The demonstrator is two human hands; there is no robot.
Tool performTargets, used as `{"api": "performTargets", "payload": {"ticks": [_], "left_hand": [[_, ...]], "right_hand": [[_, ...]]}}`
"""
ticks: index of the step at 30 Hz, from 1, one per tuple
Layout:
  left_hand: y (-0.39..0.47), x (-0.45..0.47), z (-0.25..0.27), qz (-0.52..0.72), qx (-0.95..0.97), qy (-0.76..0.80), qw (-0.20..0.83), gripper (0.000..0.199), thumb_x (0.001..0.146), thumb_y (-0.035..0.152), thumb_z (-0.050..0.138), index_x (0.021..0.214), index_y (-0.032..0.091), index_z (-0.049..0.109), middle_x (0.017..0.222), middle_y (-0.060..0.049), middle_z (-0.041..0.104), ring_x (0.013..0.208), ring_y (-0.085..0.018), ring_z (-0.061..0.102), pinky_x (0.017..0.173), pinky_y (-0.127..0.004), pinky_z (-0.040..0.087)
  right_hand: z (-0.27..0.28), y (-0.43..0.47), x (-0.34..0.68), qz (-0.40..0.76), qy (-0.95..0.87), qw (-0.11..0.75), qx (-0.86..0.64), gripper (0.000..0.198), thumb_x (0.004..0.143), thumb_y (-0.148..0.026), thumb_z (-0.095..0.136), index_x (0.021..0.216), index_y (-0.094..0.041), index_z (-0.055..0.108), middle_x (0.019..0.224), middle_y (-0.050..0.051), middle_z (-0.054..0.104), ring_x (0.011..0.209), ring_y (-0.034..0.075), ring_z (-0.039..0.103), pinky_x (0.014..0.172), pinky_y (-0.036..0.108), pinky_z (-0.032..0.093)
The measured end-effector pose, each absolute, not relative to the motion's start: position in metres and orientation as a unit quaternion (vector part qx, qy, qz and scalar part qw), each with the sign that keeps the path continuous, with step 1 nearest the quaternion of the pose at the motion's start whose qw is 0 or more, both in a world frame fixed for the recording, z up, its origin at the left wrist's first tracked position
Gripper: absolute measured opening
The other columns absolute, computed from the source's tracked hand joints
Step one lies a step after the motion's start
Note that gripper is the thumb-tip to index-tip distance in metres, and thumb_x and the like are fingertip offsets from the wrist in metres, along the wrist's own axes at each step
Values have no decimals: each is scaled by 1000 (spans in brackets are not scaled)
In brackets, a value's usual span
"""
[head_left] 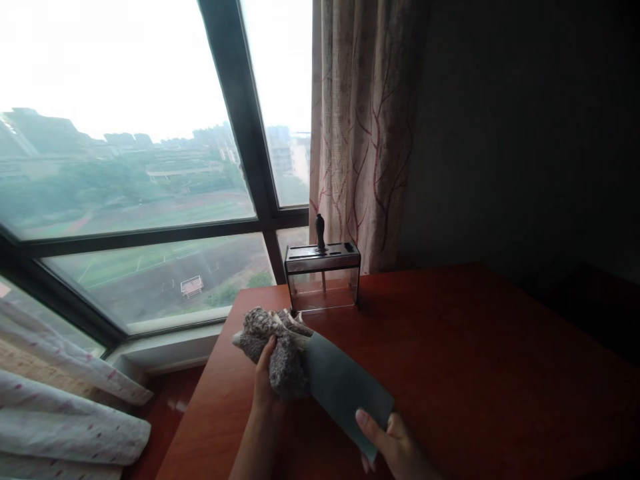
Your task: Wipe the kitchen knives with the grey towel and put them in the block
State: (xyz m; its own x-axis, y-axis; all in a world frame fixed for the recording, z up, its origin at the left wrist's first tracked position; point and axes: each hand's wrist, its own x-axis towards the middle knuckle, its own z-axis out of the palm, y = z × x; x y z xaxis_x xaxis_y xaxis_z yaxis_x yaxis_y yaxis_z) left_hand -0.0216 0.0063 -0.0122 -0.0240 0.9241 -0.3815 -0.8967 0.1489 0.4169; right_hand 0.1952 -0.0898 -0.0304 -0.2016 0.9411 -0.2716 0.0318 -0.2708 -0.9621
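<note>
here, grey sheet (345,383), clear holder (324,265) behind

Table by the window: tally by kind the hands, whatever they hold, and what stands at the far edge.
Hands: 2, left hand and right hand
Grey fuzzy bundle: 1
Flat grey sheet: 1
Clear-walled holder: 1
Black-handled tool in it: 1
Total: 6

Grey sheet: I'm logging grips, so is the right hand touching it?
Touching. The head view shows the right hand gripping the grey sheet near its lower end, thumb lying on its upper face.
</note>
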Motion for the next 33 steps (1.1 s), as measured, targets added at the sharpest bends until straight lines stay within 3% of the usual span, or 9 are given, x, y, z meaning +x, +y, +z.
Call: {"api": "performTargets", "payload": {"ticks": [6,12,15,18,21,28,33], "left_hand": [[13,-29,-15,691,63,291,659,34,94,34,48,116,15,66,96,-9,77,90,-24,73,92,-38,54],[12,-41,-20,694,112,183,688,43,94,46,43,128,24,59,117,-7,72,112,-26,64,104,-41,44],[9,-37,-19,699,87,190,684,36,94,33,46,127,25,60,110,-4,75,106,-22,68,100,-36,48],[7,-30,-15,688,54,246,681,30,93,22,46,115,22,66,89,-2,79,84,-19,74,82,-28,58],[5,-23,-9,676,38,280,680,29,94,21,43,108,19,68,76,-2,78,74,-19,74,72,-28,60],[8,-10,-7,694,36,266,668,38,97,30,41,129,25,60,101,-6,77,93,-21,72,91,-31,53],[5,-5,-12,667,31,269,694,36,94,32,46,124,24,64,105,-8,76,97,-25,71,94,-37,52]], "right_hand": [[-39,-95,210,522,-491,379,-586,55,72,-73,56,75,-18,59,58,1,61,51,18,59,51,28,46],[-41,-95,231,466,-464,432,-617,50,72,-68,61,81,-19,61,62,1,63,56,21,61,56,33,49],[-34,-93,231,474,-441,462,-606,50,71,-68,63,79,-19,60,63,1,62,55,19,59,55,31,48],[-26,-91,228,502,-416,473,-593,51,70,-70,63,75,-20,56,56,-1,57,48,16,54,47,28,44],[-22,-92,224,495,-414,483,-593,54,69,-72,63,76,-20,56,56,-2,56,47,15,53,45,27,43],[-31,-92,212,467,-437,484,-598,52,72,-72,60,78,-20,57,58,0,60,47,17,54,47,30,45],[-32,-85,204,455,-437,499,-595,55,72,-72,60,84,-18,60,70,5,66,56,20,60,50,31,49]]}}
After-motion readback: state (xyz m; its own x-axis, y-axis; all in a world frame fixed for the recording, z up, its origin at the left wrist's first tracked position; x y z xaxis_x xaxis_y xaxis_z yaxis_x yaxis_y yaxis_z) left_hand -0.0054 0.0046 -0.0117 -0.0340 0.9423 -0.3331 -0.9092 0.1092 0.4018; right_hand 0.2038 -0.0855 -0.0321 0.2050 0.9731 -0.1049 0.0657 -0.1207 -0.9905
